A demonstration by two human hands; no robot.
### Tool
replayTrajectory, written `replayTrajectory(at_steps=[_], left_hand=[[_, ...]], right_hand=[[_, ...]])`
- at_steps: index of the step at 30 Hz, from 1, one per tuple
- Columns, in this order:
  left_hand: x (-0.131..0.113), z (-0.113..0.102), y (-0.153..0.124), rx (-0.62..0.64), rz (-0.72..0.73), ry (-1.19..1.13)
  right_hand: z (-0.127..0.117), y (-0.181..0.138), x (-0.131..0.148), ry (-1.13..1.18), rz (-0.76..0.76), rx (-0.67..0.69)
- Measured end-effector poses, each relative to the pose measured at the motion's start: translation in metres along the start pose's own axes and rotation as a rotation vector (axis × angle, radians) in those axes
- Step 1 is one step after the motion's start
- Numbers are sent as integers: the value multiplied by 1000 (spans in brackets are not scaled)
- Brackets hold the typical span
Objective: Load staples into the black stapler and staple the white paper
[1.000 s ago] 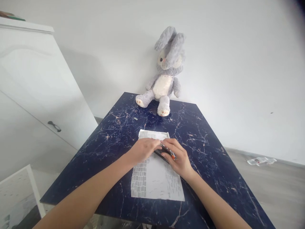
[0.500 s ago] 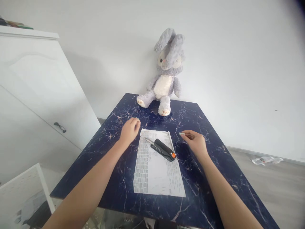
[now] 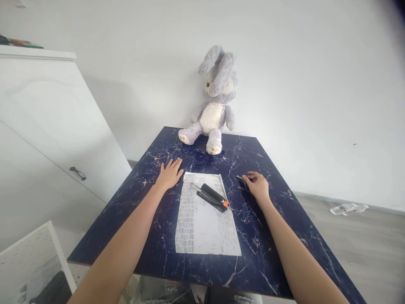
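A printed sheet of paper (image 3: 205, 219) lies on the dark blue marble table (image 3: 278, 236). On its upper part rests a black stapler with an orange end (image 3: 211, 196). My left hand (image 3: 169, 174) lies flat on the table just left of the paper, fingers stretched out. My right hand (image 3: 258, 185) rests on the table to the right of the paper, fingers curled at a small thin object (image 3: 240, 177) that I cannot make out.
A grey plush rabbit (image 3: 214, 101) sits at the table's far edge against the white wall. A white cabinet (image 3: 47, 126) stands to the left. A framed picture (image 3: 28, 261) leans at lower left. A crumpled plastic wrapper (image 3: 348, 207) lies on the floor at right.
Both hands let go of the stapler on the paper and moved apart. The left hand flattened on the table; the right hand carried a small object to the right and lowered it.
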State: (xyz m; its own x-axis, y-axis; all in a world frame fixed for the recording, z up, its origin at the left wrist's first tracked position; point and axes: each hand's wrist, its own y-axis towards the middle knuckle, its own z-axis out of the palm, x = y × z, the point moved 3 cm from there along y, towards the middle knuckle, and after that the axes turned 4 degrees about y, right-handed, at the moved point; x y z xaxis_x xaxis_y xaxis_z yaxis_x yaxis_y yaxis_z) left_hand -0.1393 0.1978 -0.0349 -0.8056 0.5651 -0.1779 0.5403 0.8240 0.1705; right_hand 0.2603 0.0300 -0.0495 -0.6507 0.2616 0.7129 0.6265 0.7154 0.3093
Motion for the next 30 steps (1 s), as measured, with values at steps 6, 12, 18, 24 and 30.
replayTrajectory(at_steps=[6, 12, 18, 24, 30], left_hand=[[2, -5, 1, -163, -22, -10], [13, -7, 5, -291, -13, -201], [-11, -26, -5, -429, 89, -415], [-51, -32, -27, -145, 229, -793], [-74, -31, -31, -102, 325, -759]], right_hand=[[2, -1, -2, 11, 5, 10], [0, -3, 2, -7, -5, 10], [-3, -5, 9, 12, -16, -28], [-17, -22, 48, 24, -210, -188], [-5, -43, 78, 106, -291, 15]])
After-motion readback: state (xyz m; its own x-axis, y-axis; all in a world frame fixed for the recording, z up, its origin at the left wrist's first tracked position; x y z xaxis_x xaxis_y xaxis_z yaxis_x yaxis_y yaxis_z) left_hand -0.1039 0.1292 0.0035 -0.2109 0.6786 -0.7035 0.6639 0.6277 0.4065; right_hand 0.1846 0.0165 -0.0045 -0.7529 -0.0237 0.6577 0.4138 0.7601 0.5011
